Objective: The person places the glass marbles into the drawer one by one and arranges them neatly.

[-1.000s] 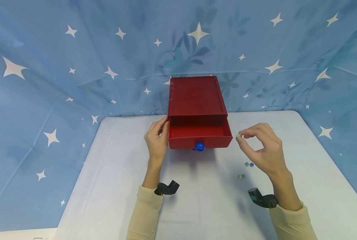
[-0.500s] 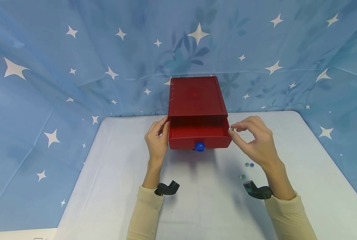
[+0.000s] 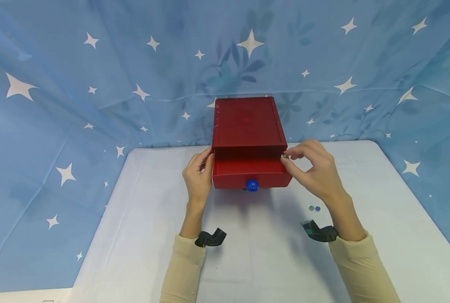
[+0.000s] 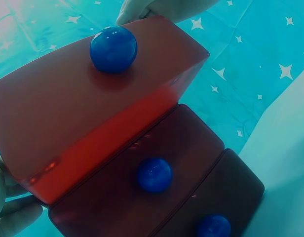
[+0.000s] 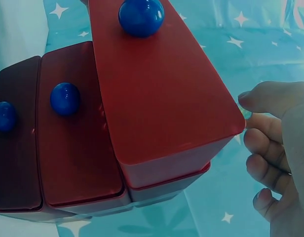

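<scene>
A red drawer cabinet stands on the table, its top drawer pulled out, with a blue round knob. My left hand rests its thumb and fingers against the cabinet's left side. My right hand pinches a small glass marble between thumb and fingertips, over the drawer's right side wall. In the right wrist view, the right hand is beside the drawer's corner, the marble mostly hidden. The left wrist view shows two lower drawers with blue knobs beneath the pulled-out one.
On the white table, right of the cabinet, lie a green marble and a blue marble. A black wrist camera covers the spot nearer me. A blue star-patterned cloth hangs behind the cabinet.
My right hand has moved left and away from me with the marble, from beside the drawer to over its right wall. The left hand and the cabinet have stayed put.
</scene>
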{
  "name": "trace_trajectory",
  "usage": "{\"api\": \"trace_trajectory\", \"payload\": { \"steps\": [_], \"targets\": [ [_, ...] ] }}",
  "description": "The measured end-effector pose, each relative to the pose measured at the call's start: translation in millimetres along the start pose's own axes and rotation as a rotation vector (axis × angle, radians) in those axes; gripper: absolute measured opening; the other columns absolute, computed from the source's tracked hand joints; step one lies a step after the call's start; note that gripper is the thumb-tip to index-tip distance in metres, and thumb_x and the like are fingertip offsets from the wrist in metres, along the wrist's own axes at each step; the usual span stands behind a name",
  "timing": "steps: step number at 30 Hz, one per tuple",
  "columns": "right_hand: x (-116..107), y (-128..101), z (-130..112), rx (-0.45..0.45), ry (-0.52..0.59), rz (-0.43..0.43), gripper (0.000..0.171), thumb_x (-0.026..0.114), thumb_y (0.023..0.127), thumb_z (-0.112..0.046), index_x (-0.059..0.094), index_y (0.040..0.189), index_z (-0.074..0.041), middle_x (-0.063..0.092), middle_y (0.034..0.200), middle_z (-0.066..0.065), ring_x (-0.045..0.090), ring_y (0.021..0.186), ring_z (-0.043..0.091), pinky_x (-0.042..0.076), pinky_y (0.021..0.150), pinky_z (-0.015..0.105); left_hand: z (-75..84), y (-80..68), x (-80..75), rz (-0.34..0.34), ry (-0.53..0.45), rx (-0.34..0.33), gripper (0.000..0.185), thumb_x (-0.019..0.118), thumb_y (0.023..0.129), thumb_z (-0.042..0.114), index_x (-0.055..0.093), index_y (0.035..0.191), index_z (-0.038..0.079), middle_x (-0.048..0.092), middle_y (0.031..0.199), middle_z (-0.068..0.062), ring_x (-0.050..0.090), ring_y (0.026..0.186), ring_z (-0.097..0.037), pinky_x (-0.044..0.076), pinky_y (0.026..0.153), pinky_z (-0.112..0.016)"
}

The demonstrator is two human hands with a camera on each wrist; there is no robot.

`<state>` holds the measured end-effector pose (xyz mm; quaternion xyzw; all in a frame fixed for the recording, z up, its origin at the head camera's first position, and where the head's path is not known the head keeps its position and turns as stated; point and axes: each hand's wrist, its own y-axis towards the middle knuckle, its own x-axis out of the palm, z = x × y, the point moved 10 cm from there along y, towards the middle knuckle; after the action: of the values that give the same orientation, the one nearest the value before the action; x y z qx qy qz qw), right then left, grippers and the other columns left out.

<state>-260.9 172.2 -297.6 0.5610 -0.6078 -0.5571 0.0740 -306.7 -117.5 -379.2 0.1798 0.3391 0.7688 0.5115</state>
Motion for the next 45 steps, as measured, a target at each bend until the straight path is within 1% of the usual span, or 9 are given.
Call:
{"api": "trace_trajectory", "payload": {
  "steps": [9,15,20,24,27,30,36,39,45],
  "targets": [
    [7,6,2,-0.017,0.021,-0.025,0.017,0.078,0.079,-0.006,0.073,0.094,-0.002,0.069,0.088,0.009,0.059,0.087,0.018,0.044,0.080,0.013,0.7,0.1,0.1,-0.012,0.012,-0.004,0.025,0.066,0.098,0.017,0.075,0.119,0.008,0.076,0.105,-0.011,0.074,0.085,-0.023,0.057,0.074,-0.014],
    [13,10,1,-0.009,0.021,-0.052,0.017,0.078,0.079,-0.003,0.074,0.095,-0.004,0.068,0.088,0.006,0.058,0.086,0.016,0.045,0.078,0.014,0.2,0.3,0.4,-0.011,0.009,-0.007,0.024,0.067,0.097,0.014,0.075,0.118,0.007,0.076,0.105,-0.012,0.074,0.085,-0.024,0.057,0.075,-0.014],
    [18,14,-1,-0.013,-0.002,-0.079,0.019,0.080,0.078,-0.002,0.074,0.096,-0.005,0.068,0.088,0.004,0.056,0.086,0.015,0.043,0.077,0.011,0.7,1.0,1.1,0.000,0.023,-0.008,0.023,0.068,0.094,0.007,0.075,0.116,0.003,0.075,0.104,-0.015,0.074,0.084,-0.026,0.054,0.074,-0.010],
    [21,17,-5,-0.035,0.006,-0.088,0.018,0.080,0.078,-0.001,0.075,0.095,-0.005,0.068,0.087,0.003,0.056,0.085,0.015,0.042,0.075,0.012,10.9,2.6,0.6,0.010,0.023,0.004,0.023,0.068,0.092,-0.001,0.074,0.114,-0.003,0.074,0.102,-0.020,0.073,0.081,-0.032,0.052,0.073,-0.007],
    [24,19,-5,-0.033,0.003,-0.107,0.018,0.080,0.079,-0.002,0.075,0.095,-0.006,0.068,0.088,0.003,0.056,0.085,0.014,0.042,0.075,0.012,23.3,4.7,-0.9,0.009,0.023,0.006,0.022,0.067,0.090,-0.007,0.073,0.112,-0.007,0.074,0.100,-0.023,0.072,0.080,-0.034,0.053,0.072,-0.010],
    [27,19,-4,-0.014,-0.013,-0.137,0.017,0.080,0.080,-0.004,0.075,0.096,-0.007,0.067,0.088,0.002,0.055,0.086,0.013,0.042,0.074,0.012,29.1,5.4,-2.2,0.007,0.024,0.005,0.023,0.067,0.089,-0.009,0.072,0.111,-0.009,0.073,0.100,-0.023,0.072,0.080,-0.034,0.055,0.071,-0.013],
    [36,21,-4,0.006,-0.041,-0.194,0.016,0.081,0.081,-0.007,0.075,0.096,-0.008,0.064,0.087,0.001,0.053,0.087,0.011,0.041,0.071,0.014,8.7,2.1,-1.0,0.008,0.027,-0.002,0.023,0.069,0.093,0.002,0.074,0.115,0.000,0.075,0.103,-0.017,0.073,0.082,-0.027,0.056,0.073,-0.015],
    [40,22,-4,0.003,-0.057,-0.217,0.017,0.082,0.081,-0.008,0.075,0.096,-0.009,0.065,0.088,0.001,0.053,0.087,0.011,0.044,0.069,0.017,0.6,0.9,-0.6,0.003,0.020,-0.004,0.023,0.069,0.094,0.008,0.075,0.117,0.005,0.076,0.104,-0.012,0.074,0.084,-0.023,0.058,0.073,-0.017],
    [45,24,-6,-0.002,-0.071,-0.246,0.018,0.083,0.080,-0.009,0.075,0.096,-0.007,0.065,0.089,0.002,0.055,0.087,0.013,0.050,0.068,0.030,-1.1,0.7,-0.1,-0.016,0.011,-0.015,0.024,0.066,0.097,0.016,0.075,0.119,0.009,0.075,0.106,-0.010,0.074,0.086,-0.022,0.058,0.075,-0.017]
  ]
}}
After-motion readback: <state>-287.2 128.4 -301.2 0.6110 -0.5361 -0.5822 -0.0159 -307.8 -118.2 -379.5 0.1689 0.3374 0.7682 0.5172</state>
